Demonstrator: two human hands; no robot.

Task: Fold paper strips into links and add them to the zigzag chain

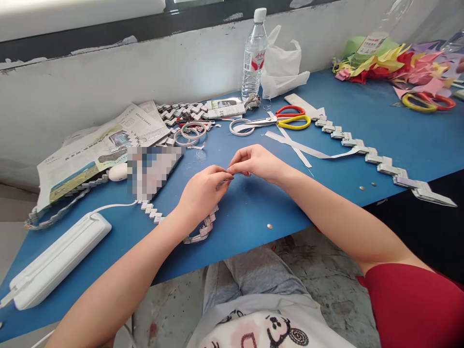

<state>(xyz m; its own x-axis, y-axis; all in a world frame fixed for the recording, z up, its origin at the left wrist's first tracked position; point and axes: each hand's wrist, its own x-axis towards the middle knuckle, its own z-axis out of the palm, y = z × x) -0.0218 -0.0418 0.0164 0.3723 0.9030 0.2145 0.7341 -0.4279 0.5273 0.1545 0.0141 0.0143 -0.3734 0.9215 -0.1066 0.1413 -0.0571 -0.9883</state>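
Note:
My left hand (203,191) is closed around the end of a zigzag chain of folded newspaper strips (206,231). The chain hangs below the palm, and another stretch of it shows to the left, past my wrist. My right hand (255,163) meets the left at the fingertips, its thumb and fingers pinched together. Whatever lies in that pinch is too small and hidden to name. Beyond the hands lie scissors (293,121) with red and yellow handles and two rolls of tape (190,134).
A second paper chain (373,155) runs along the right side of the blue table (250,208). Newspapers (83,162), a water bottle (254,58) and a white plastic bag (284,63) stand at the back. A white power strip (61,261) lies at the left, with colourful paper (398,65) at the far right.

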